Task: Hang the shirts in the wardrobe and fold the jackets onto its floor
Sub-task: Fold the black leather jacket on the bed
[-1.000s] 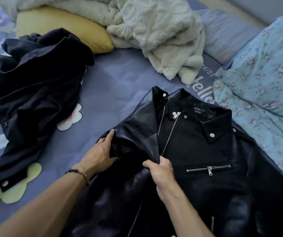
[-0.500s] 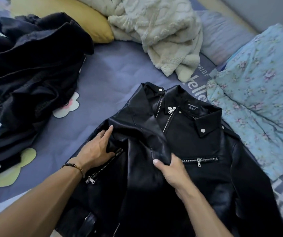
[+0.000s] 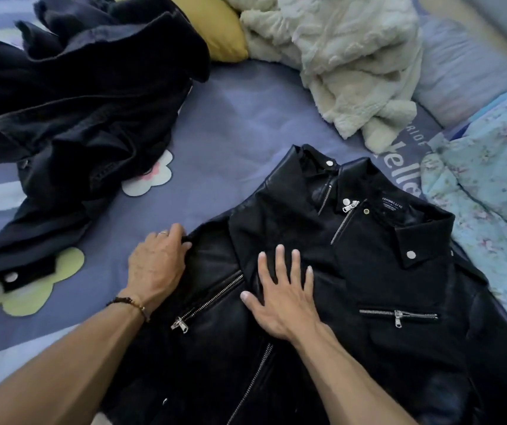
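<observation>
A black leather jacket point(image 3: 353, 286) lies front-up on the purple bedsheet point(image 3: 246, 124), collar toward the pillows. Half a second ago the right hand point(image 3: 282, 299) pinched the jacket's front panel; now it lies flat with fingers spread, pressing that panel down over the chest. The left hand point(image 3: 157, 268), wearing a ring and a beaded bracelet point(image 3: 128, 303), remains at the jacket's left edge, fingers now curled around the leather there. A heap of dark clothing point(image 3: 71, 118) sits well apart to the left, partly over a yellow pillow point(image 3: 218, 29). A cream fleece blanket point(image 3: 344, 62) lies beyond the collar and a floral blue quilt point(image 3: 488, 191) borders the jacket's right side
</observation>
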Motion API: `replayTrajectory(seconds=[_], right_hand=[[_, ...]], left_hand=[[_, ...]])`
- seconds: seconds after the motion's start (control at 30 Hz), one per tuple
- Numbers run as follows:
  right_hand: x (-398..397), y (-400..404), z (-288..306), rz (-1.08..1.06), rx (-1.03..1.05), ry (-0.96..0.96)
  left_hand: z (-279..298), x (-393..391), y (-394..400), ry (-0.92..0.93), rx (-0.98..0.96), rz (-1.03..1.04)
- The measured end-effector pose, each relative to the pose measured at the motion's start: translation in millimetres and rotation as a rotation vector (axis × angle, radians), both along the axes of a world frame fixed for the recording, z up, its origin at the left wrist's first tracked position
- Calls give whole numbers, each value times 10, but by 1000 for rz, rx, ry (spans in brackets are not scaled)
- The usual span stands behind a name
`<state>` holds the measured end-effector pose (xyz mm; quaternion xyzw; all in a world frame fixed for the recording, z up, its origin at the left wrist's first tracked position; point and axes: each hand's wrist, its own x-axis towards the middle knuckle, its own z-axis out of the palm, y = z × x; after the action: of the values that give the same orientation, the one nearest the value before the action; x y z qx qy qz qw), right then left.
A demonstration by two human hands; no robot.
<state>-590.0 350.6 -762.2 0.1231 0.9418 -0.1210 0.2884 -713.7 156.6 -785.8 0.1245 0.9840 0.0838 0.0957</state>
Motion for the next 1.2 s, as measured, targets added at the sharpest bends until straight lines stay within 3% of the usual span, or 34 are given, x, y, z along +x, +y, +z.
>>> replayTrajectory(seconds=[0.13, 0.27, 0.33, 0.4, 0.5, 0.63, 0.87, 0.93, 1.07, 1.13, 1.2], right_hand=[[33, 30, -113, -6, 33, 24], [120, -12, -100, -7, 111, 27], [97, -47, -43, -36, 63, -2], [126, -32, 92, -120, -70, 25], [448, -10, 308, -306, -257, 161], [1297, 219, 516, -501, -184, 305], [2553, 1415, 681, -872, 106, 591], [2839, 1821, 667, -1006, 126, 527], [3245, 2409, 457, -1148, 47, 221], [3387, 2573, 297, -1084, -18, 134], [3442, 2716, 262, -999, -83, 203]], left_hand=[[67, -64, -317, -14, 25, 115], [199, 276, -622, -196, 25, -38], [235, 462, -749, -229, -43, -39], [292, 625, -726, -135, -37, 0], [410, 939, -466, 45, -21, -112], [612, 1597, 79, 107, 149, -310], [599, 2778, 1323, -81, 206, -635], [601, 3033, 1751, -149, 210, -680], [610, 3228, 2521, -267, 152, -690], [511, 3257, 2787, -326, 111, -649], [396, 3232, 2890, -382, 43, -606]])
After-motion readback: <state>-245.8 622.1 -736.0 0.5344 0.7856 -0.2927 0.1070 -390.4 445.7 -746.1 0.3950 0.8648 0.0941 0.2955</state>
